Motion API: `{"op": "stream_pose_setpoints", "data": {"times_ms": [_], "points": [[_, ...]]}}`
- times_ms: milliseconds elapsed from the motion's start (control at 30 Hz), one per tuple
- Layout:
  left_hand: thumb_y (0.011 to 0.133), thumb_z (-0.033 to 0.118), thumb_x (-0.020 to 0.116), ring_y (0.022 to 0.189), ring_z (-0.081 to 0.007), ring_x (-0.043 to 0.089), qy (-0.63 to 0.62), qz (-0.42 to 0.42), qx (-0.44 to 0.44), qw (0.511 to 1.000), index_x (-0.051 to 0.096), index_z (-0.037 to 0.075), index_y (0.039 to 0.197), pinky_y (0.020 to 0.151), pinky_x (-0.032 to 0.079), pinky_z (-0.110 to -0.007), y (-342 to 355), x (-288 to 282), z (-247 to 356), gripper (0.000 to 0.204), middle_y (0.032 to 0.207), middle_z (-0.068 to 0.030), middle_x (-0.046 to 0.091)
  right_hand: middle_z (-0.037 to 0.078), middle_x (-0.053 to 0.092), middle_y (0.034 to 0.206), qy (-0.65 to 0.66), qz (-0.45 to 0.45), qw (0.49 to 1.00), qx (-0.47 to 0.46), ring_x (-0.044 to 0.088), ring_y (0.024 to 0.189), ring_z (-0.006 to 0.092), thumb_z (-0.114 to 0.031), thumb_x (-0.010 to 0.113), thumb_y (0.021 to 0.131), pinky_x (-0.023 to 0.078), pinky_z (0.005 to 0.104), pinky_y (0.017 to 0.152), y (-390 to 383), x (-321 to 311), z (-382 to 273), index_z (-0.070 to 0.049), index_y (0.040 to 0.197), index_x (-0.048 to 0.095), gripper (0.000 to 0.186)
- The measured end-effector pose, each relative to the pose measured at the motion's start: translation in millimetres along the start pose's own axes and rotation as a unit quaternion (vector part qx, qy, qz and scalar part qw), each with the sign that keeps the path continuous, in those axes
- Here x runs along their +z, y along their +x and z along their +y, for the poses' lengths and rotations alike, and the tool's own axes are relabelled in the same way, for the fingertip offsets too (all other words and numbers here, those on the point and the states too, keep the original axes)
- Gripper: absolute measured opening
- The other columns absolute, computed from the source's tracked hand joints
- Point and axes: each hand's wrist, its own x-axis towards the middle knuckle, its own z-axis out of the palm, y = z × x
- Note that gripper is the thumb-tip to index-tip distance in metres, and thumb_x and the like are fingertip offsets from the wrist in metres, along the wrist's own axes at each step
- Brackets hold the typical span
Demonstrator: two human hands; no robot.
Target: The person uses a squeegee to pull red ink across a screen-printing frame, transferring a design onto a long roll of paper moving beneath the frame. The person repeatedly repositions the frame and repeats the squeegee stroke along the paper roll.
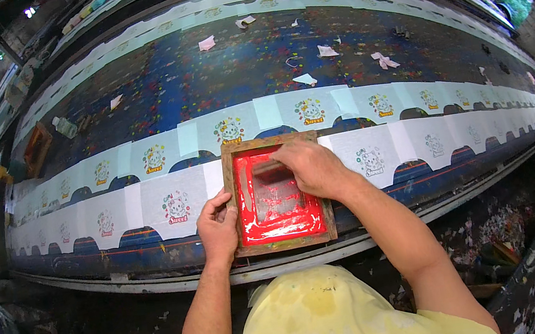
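Observation:
A wooden screen-printing frame [286,244] lies flat over the near row of white fabric pieces [203,181]. Wet red ink [281,229] covers much of its mesh, with a greyish patch in the middle. My left hand [218,226] is closed on the frame's left side bar. In my right hand [310,167] is a squeegee [267,166], gripped near the top of the mesh; my fingers hide part of it. Left of the frame, a printed cat design [176,207] has red in it. To its right, another cat design [371,161] shows mostly dark lines and green.
A second row of printed pieces [229,129] runs behind, its designs with yellow added. Pale scraps [327,51], a bottle [65,127] and a wooden frame [38,147] lie on the paint-spotted table [188,74]. A metal rail [180,278] edges its near side.

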Motion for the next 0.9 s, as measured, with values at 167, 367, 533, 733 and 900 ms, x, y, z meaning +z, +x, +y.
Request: {"op": "stream_pose_setpoints", "data": {"times_ms": [167, 367, 533, 733, 900], "points": [[0.099, -0.014, 0.076, 0.132, -0.0207, 0.075, 0.093, 0.012, -0.061, 0.994, 0.076, -0.003, 0.142, 0.117, 0.060, -0.036, 4.8, -0.1, 22.0, 0.045, 0.144, -0.0150, 0.080, 0.020, 0.081, 0.124, 0.032, 0.003, 0.999, -0.026, 0.076, 0.118, 0.0427, 0.006, 0.074, 0.087, 0.059, 0.0556, 0.105, 8.1, 5.5, 21.9, -0.002, 0.133, 0.079, 0.047], [0.097, -0.018, 0.076, 0.123, -0.0182, 0.077, 0.089, 0.030, -0.078, 0.993, 0.074, -0.002, 0.149, 0.112, 0.062, -0.035, 6.4, 2.1, 28.1, 0.055, 0.138, -0.0114, 0.081, 0.016, 0.079, 0.117, -0.039, 0.020, 0.995, -0.091, 0.076, 0.103, 0.0340, -0.009, 0.078, 0.091, 0.059, 0.0480, 0.093, -41.7, 22.5, -14.0, -0.001, 0.129, 0.080, 0.039], [0.098, -0.019, 0.075, 0.129, -0.0204, 0.076, 0.097, 0.019, -0.076, 0.992, 0.071, -0.003, 0.153, 0.115, 0.061, -0.036, 6.5, 2.2, 29.8, 0.058, 0.145, -0.0137, 0.079, 0.018, 0.077, 0.115, -0.025, 0.016, 0.994, -0.107, 0.075, 0.105, 0.0335, -0.012, 0.073, 0.094, 0.060, 0.0475, 0.092, -86.8, 23.0, -47.7, 0.001, 0.128, 0.080, 0.037], [0.097, -0.019, 0.076, 0.133, -0.0248, 0.077, 0.064, -0.004, -0.062, 0.996, 0.066, -0.005, 0.158, 0.116, 0.062, -0.038, 10.4, 1.8, 31.4, 0.063, 0.151, -0.0195, 0.076, 0.018, 0.080, 0.117, 0.026, -0.033, 0.996, -0.078, 0.076, 0.107, 0.0351, -0.015, 0.072, 0.095, 0.060, 0.0489, 0.096, -97.8, 4.3, -68.2, -0.002, 0.128, 0.080, 0.037], [0.095, -0.014, 0.078, 0.144, -0.0285, 0.071, 0.080, -0.001, -0.044, 0.996, 0.065, 0.000, 0.162, 0.124, 0.057, -0.044, 9.4, -2.1, 19.8, 0.069, 0.157, -0.0201, 0.073, 0.020, 0.081, 0.124, 0.155, -0.177, 0.971, -0.034, 0.076, 0.118, 0.0429, 0.002, 0.077, 0.093, 0.062, 0.0537, 0.106, -54.2, -22.5, -21.7, -0.007, 0.142, 0.079, 0.049]]}}
